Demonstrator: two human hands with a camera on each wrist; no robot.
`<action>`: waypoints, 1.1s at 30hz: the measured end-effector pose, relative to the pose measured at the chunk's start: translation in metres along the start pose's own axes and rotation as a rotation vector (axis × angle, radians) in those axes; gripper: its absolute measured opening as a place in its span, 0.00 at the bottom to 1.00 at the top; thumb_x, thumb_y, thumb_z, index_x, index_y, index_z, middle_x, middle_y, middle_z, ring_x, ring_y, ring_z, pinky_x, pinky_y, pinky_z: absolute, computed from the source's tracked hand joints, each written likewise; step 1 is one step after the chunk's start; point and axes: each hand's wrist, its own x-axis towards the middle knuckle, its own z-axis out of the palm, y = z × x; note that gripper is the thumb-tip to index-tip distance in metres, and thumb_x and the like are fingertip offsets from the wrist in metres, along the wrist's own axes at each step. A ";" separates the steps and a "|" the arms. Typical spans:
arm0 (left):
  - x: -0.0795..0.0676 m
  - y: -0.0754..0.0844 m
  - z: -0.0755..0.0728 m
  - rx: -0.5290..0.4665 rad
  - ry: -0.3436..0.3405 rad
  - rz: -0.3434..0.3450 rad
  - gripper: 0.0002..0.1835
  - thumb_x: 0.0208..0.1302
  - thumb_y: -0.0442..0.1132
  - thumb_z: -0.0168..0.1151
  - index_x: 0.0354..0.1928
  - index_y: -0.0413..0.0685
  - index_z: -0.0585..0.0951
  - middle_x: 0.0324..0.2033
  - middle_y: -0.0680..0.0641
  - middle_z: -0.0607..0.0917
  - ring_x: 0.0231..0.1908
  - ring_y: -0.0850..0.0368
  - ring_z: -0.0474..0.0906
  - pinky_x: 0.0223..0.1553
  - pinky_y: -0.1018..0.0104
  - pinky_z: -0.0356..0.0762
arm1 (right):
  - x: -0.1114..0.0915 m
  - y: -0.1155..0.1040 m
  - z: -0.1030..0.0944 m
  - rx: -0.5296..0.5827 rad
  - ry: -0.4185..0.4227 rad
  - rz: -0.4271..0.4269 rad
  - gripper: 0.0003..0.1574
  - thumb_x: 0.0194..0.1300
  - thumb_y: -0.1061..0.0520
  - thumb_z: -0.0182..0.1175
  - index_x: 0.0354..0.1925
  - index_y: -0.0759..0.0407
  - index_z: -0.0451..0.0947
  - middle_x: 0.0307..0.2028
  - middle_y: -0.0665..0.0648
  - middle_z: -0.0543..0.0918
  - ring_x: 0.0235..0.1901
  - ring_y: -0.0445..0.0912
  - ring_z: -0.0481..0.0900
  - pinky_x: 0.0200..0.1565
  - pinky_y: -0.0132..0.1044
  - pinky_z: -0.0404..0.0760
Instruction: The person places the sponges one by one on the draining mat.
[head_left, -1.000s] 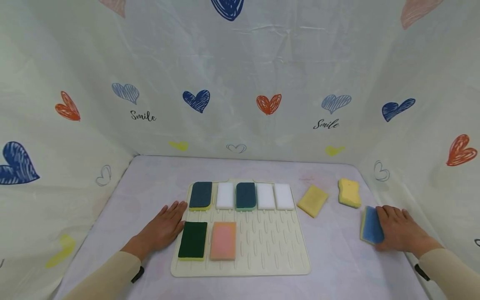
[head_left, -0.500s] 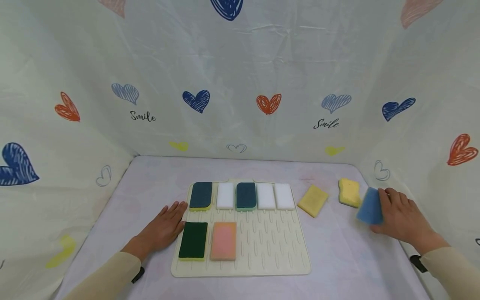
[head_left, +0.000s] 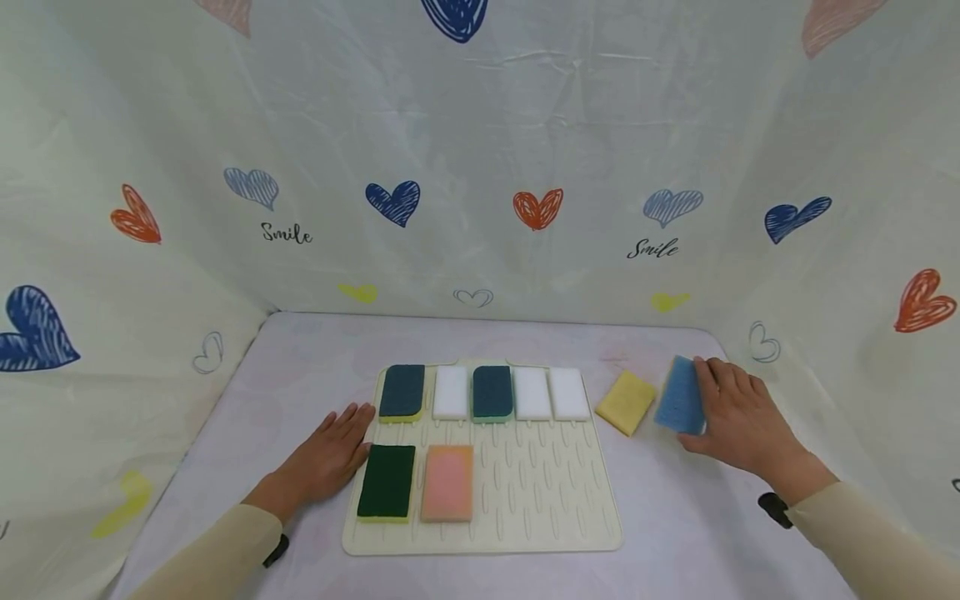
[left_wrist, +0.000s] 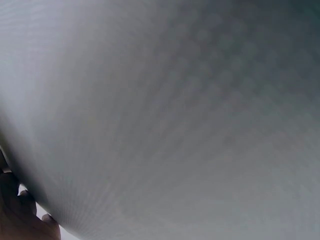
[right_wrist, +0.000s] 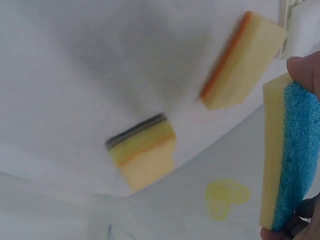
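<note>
My right hand holds a blue-topped sponge raised off the table, between thumb and fingers. In the right wrist view this sponge shows a blue scouring face and a pale yellow foam side. My left hand lies flat with fingers extended at the left edge of a cream ribbed mat. A yellow sponge lies between the mat and the held sponge. The wavy-edged yellow sponge shows in the right wrist view; in the head view the right hand and blue sponge hide it.
Along the mat's back edge are dark teal sponges and white sponges. In its front row lie a dark green sponge and a pink sponge. A heart-printed curtain surrounds the table.
My right hand has lifted the blue sponge from the table's right side and carried it left and away from me, over the wavy yellow sponge. My left hand has stayed put.
</note>
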 end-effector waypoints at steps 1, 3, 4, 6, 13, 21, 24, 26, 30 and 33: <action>0.000 -0.001 0.000 0.003 0.003 0.001 0.35 0.84 0.47 0.50 0.82 0.35 0.58 0.80 0.36 0.64 0.80 0.35 0.57 0.78 0.35 0.57 | 0.004 -0.007 0.000 0.002 0.010 -0.013 0.81 0.35 0.32 0.84 0.72 0.78 0.60 0.62 0.77 0.71 0.59 0.72 0.71 0.53 0.70 0.75; 0.000 -0.001 0.001 0.005 0.006 0.006 0.35 0.84 0.48 0.50 0.82 0.36 0.58 0.80 0.36 0.64 0.80 0.35 0.58 0.78 0.35 0.57 | 0.011 -0.021 0.002 0.011 0.024 -0.039 0.80 0.36 0.32 0.83 0.72 0.77 0.60 0.61 0.76 0.72 0.59 0.70 0.72 0.54 0.68 0.75; 0.000 -0.002 0.002 0.006 0.005 0.005 0.35 0.84 0.47 0.50 0.82 0.36 0.58 0.80 0.36 0.64 0.80 0.35 0.58 0.78 0.35 0.57 | 0.015 -0.029 0.002 0.016 0.030 -0.053 0.79 0.37 0.32 0.83 0.72 0.76 0.61 0.61 0.75 0.72 0.59 0.70 0.72 0.55 0.68 0.76; 0.000 -0.001 0.001 0.001 -0.001 -0.001 0.35 0.84 0.48 0.50 0.82 0.36 0.58 0.80 0.36 0.64 0.80 0.35 0.57 0.78 0.35 0.57 | 0.021 -0.043 0.004 0.019 0.049 -0.092 0.77 0.38 0.31 0.82 0.72 0.76 0.62 0.60 0.74 0.74 0.58 0.68 0.73 0.56 0.66 0.77; -0.001 0.000 0.001 -0.009 -0.001 -0.007 0.35 0.83 0.48 0.50 0.82 0.36 0.58 0.80 0.36 0.64 0.80 0.34 0.57 0.78 0.34 0.56 | 0.038 -0.087 0.008 0.030 0.098 -0.245 0.75 0.41 0.29 0.79 0.71 0.76 0.66 0.61 0.72 0.76 0.60 0.64 0.75 0.58 0.60 0.77; 0.000 0.000 0.000 0.001 0.010 0.008 0.35 0.84 0.48 0.50 0.82 0.36 0.58 0.80 0.36 0.64 0.80 0.35 0.58 0.78 0.35 0.57 | 0.048 -0.123 0.007 0.054 0.015 -0.278 0.74 0.47 0.25 0.75 0.74 0.72 0.65 0.65 0.69 0.75 0.64 0.62 0.74 0.64 0.59 0.74; 0.000 0.001 -0.002 -0.004 0.017 0.015 0.35 0.84 0.47 0.51 0.81 0.35 0.59 0.79 0.35 0.65 0.79 0.34 0.59 0.77 0.34 0.58 | 0.050 -0.137 0.009 0.063 -0.025 -0.288 0.74 0.48 0.23 0.74 0.75 0.71 0.64 0.66 0.68 0.74 0.65 0.60 0.74 0.65 0.58 0.73; -0.001 0.001 -0.002 -0.007 0.012 0.011 0.35 0.84 0.47 0.51 0.81 0.35 0.58 0.79 0.35 0.65 0.79 0.34 0.58 0.77 0.35 0.58 | 0.050 -0.147 0.010 0.074 -0.035 -0.302 0.74 0.48 0.23 0.73 0.75 0.71 0.64 0.67 0.67 0.74 0.65 0.60 0.74 0.66 0.57 0.73; -0.001 0.002 -0.003 -0.007 0.004 0.004 0.35 0.84 0.47 0.50 0.82 0.35 0.58 0.80 0.36 0.64 0.80 0.35 0.58 0.77 0.35 0.58 | 0.050 -0.164 0.012 0.086 -0.046 -0.328 0.74 0.48 0.22 0.71 0.75 0.69 0.65 0.67 0.65 0.75 0.65 0.58 0.75 0.66 0.56 0.73; -0.001 0.002 -0.003 -0.010 -0.003 -0.001 0.35 0.84 0.48 0.50 0.82 0.36 0.58 0.80 0.36 0.64 0.80 0.35 0.57 0.78 0.35 0.57 | 0.049 -0.176 0.014 0.090 -0.059 -0.348 0.73 0.47 0.21 0.71 0.75 0.67 0.66 0.68 0.63 0.75 0.66 0.56 0.75 0.67 0.56 0.73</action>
